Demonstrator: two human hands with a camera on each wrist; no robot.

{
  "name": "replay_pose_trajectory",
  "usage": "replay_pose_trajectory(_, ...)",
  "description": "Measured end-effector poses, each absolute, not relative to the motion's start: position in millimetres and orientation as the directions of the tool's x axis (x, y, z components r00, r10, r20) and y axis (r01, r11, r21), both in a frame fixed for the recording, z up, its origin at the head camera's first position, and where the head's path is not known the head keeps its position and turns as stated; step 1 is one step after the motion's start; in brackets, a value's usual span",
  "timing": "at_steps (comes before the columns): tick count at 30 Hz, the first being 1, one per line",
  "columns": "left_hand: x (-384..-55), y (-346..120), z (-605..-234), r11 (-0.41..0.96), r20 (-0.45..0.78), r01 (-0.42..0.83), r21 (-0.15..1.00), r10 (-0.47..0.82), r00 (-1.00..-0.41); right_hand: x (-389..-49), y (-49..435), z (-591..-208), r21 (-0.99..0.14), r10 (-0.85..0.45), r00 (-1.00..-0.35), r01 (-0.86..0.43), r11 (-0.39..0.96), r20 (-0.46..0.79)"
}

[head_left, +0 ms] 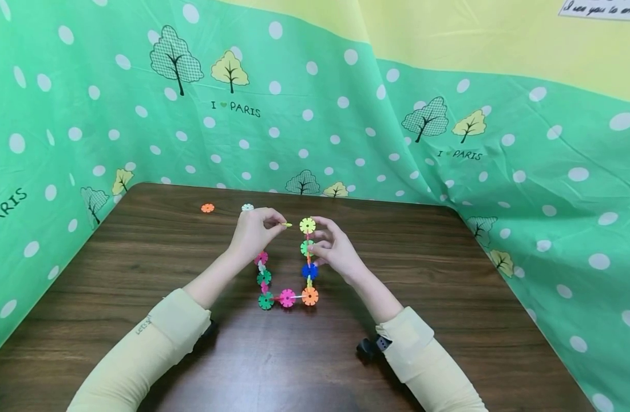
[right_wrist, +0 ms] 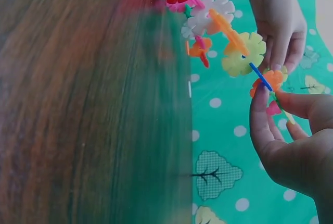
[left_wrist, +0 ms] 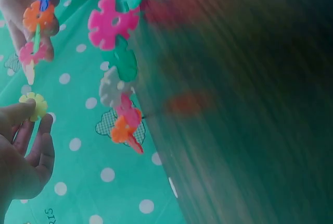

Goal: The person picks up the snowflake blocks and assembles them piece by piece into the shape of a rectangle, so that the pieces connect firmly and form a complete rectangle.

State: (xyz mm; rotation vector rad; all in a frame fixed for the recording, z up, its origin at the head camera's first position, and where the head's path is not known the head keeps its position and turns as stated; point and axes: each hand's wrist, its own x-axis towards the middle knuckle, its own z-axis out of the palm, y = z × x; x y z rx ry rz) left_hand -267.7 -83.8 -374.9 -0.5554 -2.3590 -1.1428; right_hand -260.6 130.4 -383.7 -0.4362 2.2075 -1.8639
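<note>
My left hand (head_left: 255, 232) pinches a small yellow interlocking disc (left_wrist: 39, 107) between thumb and fingers, seen edge-on in the head view. Just across a gap, my right hand (head_left: 337, 246) holds a chain of notched plastic interlocking discs by a green disc (head_left: 305, 248) near its end. Topmost on that side is a yellow disc (head_left: 307, 225). From there the chain runs down past a blue disc (head_left: 309, 271) to an orange disc (head_left: 310, 296). It crosses left through a pink disc (head_left: 287, 298) and rises again at a green disc (head_left: 264, 278) below my left hand, which hides its far end.
A loose orange disc (head_left: 207, 208) and a white disc (head_left: 247, 207) lie near the back edge of the dark wooden table (head_left: 428, 263). A green dotted cloth (head_left: 335, 137) hangs behind and at the sides. Dark devices sit at both wrists.
</note>
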Motion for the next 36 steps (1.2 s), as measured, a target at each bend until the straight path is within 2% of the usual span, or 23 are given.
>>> replay_pose_trajectory(11,-266,-74,-377,0.535,0.598,0.581,0.613,0.166,-0.784,-258,125,-379,-0.973,-0.375,-0.927,-0.114,0.203,0.03)
replay_pose_trajectory(17,-265,-72,-377,0.533,0.594,0.584,0.612,0.178,-0.784,-252,124,-370,-0.977,-0.372,-0.928,-0.086,0.196,0.007)
replay_pose_trajectory(27,-265,-68,-377,0.56,0.61,0.589,0.583,0.177,-0.772,-258,125,-380,-0.984,-0.389,-0.921,-0.076,0.161,0.007)
replay_pose_trajectory(31,-265,-68,-377,0.569,0.616,0.591,0.572,0.178,-0.768,-257,126,-379,-0.974,-0.354,-0.932,-0.143,0.177,0.073)
replay_pose_trajectory(36,-265,-68,-377,0.578,0.632,0.61,0.542,0.199,-0.749,-259,125,-378,-0.959,-0.25,-0.954,-0.215,0.183,0.167)
